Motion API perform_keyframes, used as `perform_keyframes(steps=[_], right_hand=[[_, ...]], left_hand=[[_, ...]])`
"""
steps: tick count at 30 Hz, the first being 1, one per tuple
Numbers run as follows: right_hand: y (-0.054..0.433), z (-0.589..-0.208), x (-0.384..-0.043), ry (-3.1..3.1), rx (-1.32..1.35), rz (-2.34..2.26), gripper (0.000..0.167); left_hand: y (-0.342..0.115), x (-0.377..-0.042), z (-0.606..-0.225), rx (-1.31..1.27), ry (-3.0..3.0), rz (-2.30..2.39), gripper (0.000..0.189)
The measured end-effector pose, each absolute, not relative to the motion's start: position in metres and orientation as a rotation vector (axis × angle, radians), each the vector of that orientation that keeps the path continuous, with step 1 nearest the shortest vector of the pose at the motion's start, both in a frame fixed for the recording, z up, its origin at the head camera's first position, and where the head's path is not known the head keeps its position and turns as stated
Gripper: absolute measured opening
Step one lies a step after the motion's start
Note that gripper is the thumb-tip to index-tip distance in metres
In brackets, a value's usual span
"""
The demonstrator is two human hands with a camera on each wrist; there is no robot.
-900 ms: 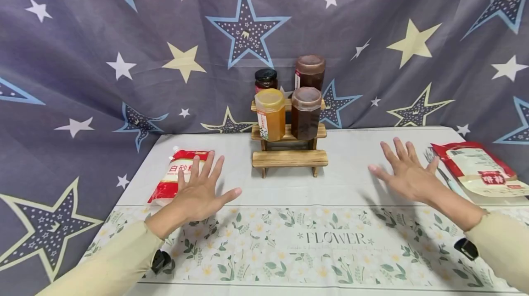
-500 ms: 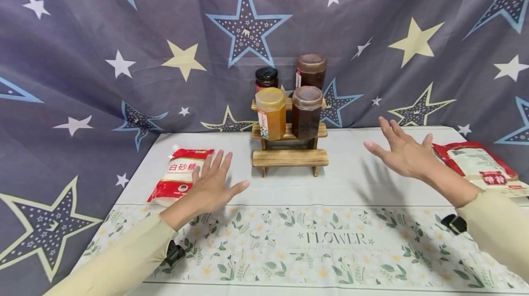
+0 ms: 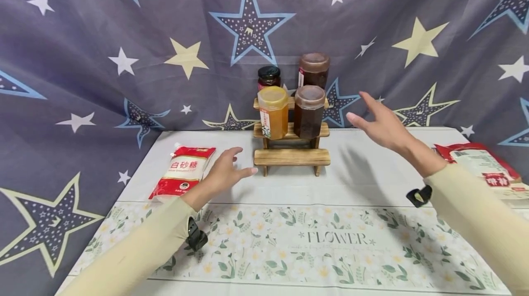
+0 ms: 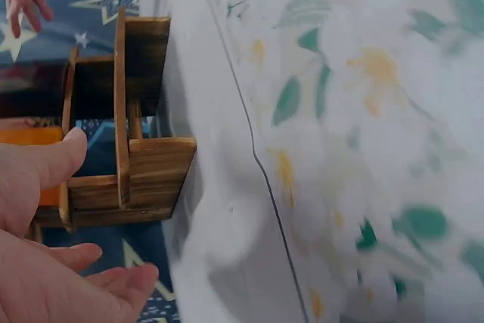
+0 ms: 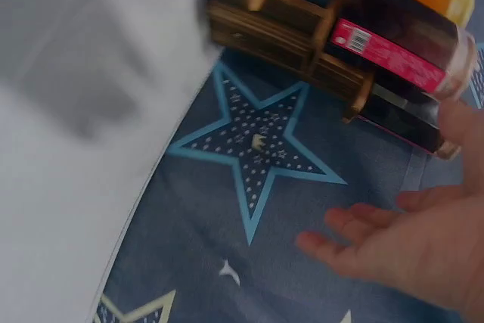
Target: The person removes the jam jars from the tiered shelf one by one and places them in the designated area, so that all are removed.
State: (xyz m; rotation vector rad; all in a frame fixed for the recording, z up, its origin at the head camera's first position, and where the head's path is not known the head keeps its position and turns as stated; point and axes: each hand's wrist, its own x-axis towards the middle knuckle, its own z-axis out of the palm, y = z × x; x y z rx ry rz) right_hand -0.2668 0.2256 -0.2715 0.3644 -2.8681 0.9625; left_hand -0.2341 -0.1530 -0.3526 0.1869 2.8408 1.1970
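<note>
Head view is showing both hands hanging above the worktop (image 3: 289, 195), neither holding anything. Small three-step wooden rack (image 3: 291, 142) is standing at the back centre of the worktop, against the star-print backdrop cloth (image 3: 124, 34); stepping is keeping each row of jars visible over the one in front. Amber honey-coloured hexagonal jar with yellow lid (image 3: 273, 112) and dark brown hexagonal jar with brown lid (image 3: 308, 111) are sitting side by side on the middle step; small black-lidded jar (image 3: 269, 76) and taller dark brown-lidded jar (image 3: 313, 70) are standing behind them on the top step. Bottom step is carrying nothing. Left hand (image 3: 225, 174) is floating low, palm turned inward, fingers (image 3: 237, 150) loosely spread, thumb nearing the rack's bottom-left corner, not touching as far as I can tell. Right hand (image 3: 380, 123) is raised at middle-step height, fingers straight and spread, well open, pointing toward the brown jar but apart from it. Left wrist view is confirming an empty gap between thumb and rack. Red-and-white sugar bag (image 3: 183, 172) is lying flat just left of the left hand; red-and-white flat packet (image 3: 481, 167) is lying at the right edge, both away from the rack.
</note>
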Motion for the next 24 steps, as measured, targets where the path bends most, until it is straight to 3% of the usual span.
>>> perform_keyframes(steps=[9,24], right_hand=[[0.2,-0.241,-0.307,-2.696,0.347,1.398,0.089],[0.176,-0.221,-0.341,-2.652,0.293,1.607,0.093]], left_hand=[[-0.143,-0.253,-0.369,0.008,2.55,1.575,0.078],[-0.124,-0.259,-0.389,-0.043,2.456,1.822,0.063]])
